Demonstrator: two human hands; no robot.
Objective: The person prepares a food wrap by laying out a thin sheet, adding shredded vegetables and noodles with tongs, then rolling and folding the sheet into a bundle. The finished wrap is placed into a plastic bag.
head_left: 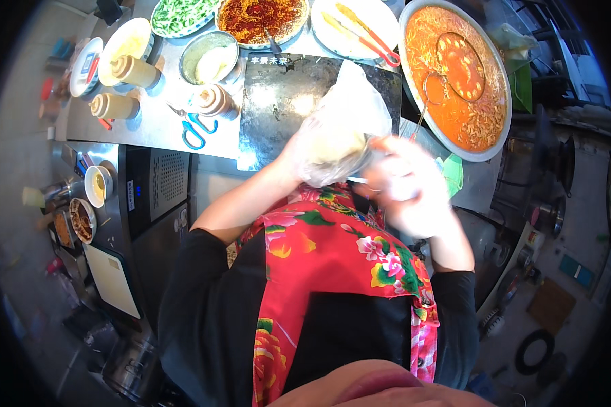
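My left hand (297, 161) holds a clear plastic bag (353, 112) in front of my apron. Something pale and yellowish sits inside the lower part of the bag, its kind not clear. Close by on the right is my right hand (407, 182), smeared by motion, so its fingers cannot be read. A thin white stick-like thing (358, 180) shows between the two hands. Behind the bag lies a dark flat metal plate (271, 108), partly covered by it.
A large pan of red broth (414, 81) stands right. Along the back are a plate with tongs (327, 44), a chilli bowl (224, 30) and chopped greens (183, 15). Squeeze bottles (137, 71) and blue-handled scissors (193, 134) lie left. A green bag (453, 173) hangs near the right edge.
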